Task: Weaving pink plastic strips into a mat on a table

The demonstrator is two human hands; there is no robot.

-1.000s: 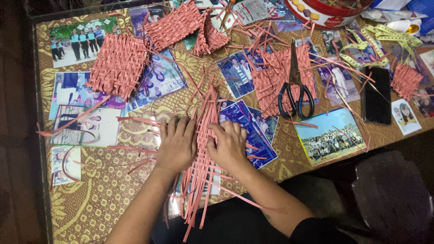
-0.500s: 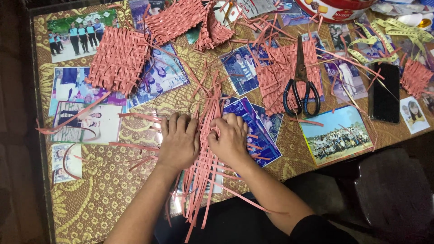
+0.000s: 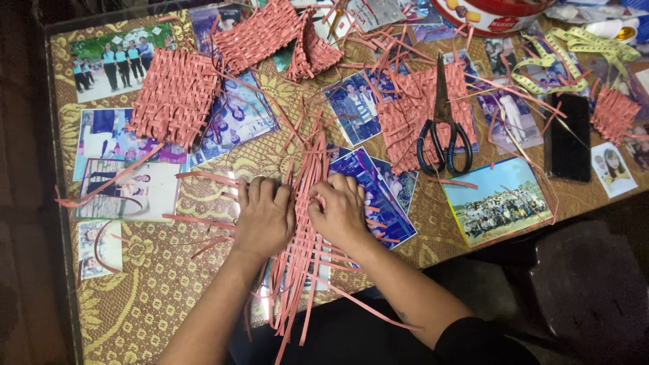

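Note:
A bundle of long pink paper strips point(image 3: 305, 169) lies across the table's near edge, partly woven, with loose ends hanging off the front. My left hand point(image 3: 265, 216) rests palm down on the strips' left side, fingers curled over crosswise strips. Just to its right, my right hand point(image 3: 340, 211) presses and pinches strips near the bundle's middle. The two hands almost touch. The weave directly under them is hidden.
Finished pink woven mats lie at the back: one at the left point(image 3: 174, 96), one at the top point(image 3: 260, 30), one under black-handled scissors point(image 3: 443, 135). Photographs sit under the glass tabletop. A black phone point(image 3: 569, 138), a yellow tape measure point(image 3: 574, 57) and a red tin point(image 3: 490, 13) are at right.
Both hands stay on the strip bundle; their fingers have shifted slightly. The view has drifted a little, nothing else has moved.

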